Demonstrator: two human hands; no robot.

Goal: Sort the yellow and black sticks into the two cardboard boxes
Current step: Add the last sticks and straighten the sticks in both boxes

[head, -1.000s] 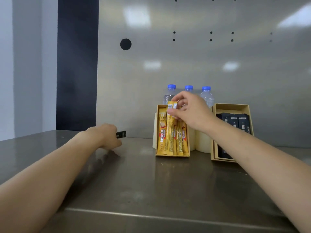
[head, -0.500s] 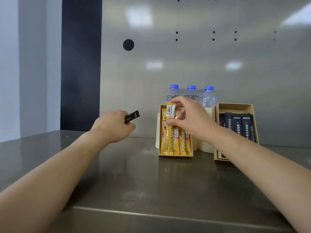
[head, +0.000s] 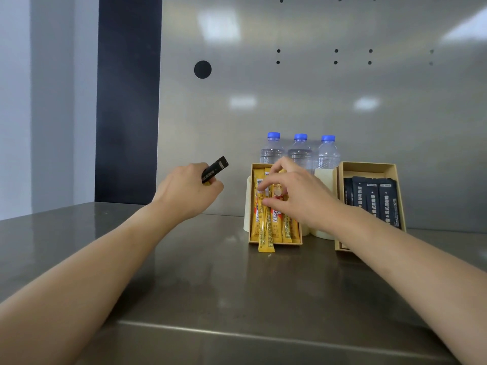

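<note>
— Gripping what, in your left hand [head: 188,192]?
— You closed it round a black stick [head: 214,169], raised clear of the steel counter [head: 184,272], left of the boxes.
— And your right hand [head: 295,196]?
— Your fingertips [head: 263,187] pinched a yellow stick [head: 264,227] in the left cardboard box [head: 251,204]; its lower end overhung the front edge. Black sticks [head: 374,201] stood in the right cardboard box [head: 369,167]
</note>
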